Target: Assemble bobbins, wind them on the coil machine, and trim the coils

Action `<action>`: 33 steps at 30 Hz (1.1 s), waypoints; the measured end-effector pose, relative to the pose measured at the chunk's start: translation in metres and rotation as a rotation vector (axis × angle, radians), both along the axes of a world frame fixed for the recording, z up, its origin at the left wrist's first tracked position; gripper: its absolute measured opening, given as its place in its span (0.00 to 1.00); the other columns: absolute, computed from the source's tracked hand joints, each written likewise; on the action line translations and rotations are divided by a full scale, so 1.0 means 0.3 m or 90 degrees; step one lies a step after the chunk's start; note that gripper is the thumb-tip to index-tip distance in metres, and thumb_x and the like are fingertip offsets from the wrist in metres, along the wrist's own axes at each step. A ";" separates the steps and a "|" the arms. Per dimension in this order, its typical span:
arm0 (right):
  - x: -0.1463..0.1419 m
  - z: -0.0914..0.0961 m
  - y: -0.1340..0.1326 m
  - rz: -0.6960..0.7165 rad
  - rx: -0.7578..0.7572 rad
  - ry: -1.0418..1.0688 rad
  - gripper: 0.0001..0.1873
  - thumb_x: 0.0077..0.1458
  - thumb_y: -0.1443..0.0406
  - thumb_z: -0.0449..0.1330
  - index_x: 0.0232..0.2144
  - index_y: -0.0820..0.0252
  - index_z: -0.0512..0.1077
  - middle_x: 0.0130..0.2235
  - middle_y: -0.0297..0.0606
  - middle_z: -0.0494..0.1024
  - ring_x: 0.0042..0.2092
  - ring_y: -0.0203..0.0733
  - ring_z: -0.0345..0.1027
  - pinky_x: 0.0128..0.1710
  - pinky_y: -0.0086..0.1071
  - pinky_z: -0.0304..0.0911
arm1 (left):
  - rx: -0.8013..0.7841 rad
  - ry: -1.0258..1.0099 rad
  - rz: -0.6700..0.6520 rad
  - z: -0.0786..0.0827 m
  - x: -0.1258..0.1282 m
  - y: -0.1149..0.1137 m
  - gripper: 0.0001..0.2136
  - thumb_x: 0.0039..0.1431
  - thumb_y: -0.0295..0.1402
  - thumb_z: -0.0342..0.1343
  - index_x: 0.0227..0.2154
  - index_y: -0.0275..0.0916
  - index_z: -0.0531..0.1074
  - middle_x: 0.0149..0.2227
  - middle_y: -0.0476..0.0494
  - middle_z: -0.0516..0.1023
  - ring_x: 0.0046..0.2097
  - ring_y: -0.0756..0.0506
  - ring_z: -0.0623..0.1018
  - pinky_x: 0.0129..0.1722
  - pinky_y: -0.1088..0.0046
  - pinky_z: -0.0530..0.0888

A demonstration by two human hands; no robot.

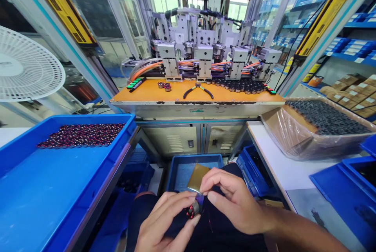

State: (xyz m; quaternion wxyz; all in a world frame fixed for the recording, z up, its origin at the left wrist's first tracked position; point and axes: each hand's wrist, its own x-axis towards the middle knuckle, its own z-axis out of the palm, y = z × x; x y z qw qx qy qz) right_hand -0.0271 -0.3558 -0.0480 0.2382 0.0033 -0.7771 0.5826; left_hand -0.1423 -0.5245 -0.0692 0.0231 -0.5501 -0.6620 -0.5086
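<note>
Held low over my lap is a small wound motor stator (193, 209), a dark ring with red wire coils at one end. The fingers and thumb of my left hand (166, 220) are closed around it. My right hand (235, 201) is just to the right, thumb and forefinger pinched together close to the stator's upper edge. What sits in that pinch is too small to make out. A thin reddish wire (210, 220) hangs below the right fingers. Behind the hands, a gold-coloured flat piece (198, 178) lies at a blue bin (173, 173).
Ahead, an orange bench (147, 93) bears pliers (198, 90), two red-wound stators (164, 86) and a row of dark ones (243, 86) under machine heads. A blue tray (58, 189) of wound stators stands left, a plastic-lined carton (293, 136) right, a fan (29, 64) far left.
</note>
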 end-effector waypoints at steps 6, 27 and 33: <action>0.015 -0.034 -0.004 0.029 0.171 0.102 0.07 0.58 0.66 0.65 0.39 0.61 0.74 0.37 0.40 0.77 0.38 0.36 0.71 0.40 0.29 0.68 | 0.007 -0.050 0.032 -0.020 0.010 -0.003 0.18 0.53 0.23 0.65 0.46 0.45 0.76 0.44 0.45 0.84 0.42 0.45 0.84 0.44 0.74 0.79; 0.003 -0.042 0.018 -0.170 0.012 0.027 0.13 0.56 0.68 0.66 0.21 0.62 0.72 0.24 0.31 0.74 0.27 0.30 0.69 0.30 0.22 0.65 | 0.118 -0.542 0.071 -0.024 0.089 0.034 0.06 0.49 0.35 0.70 0.31 0.45 0.81 0.38 0.47 0.85 0.37 0.48 0.83 0.36 0.82 0.79; 0.064 -0.008 0.045 -0.254 0.416 0.224 0.05 0.59 0.64 0.64 0.38 0.58 0.76 0.38 0.36 0.79 0.42 0.35 0.73 0.43 0.27 0.70 | 0.002 -0.104 0.053 -0.034 0.014 -0.006 0.12 0.54 0.23 0.62 0.40 0.45 0.77 0.48 0.42 0.83 0.42 0.45 0.84 0.38 0.76 0.80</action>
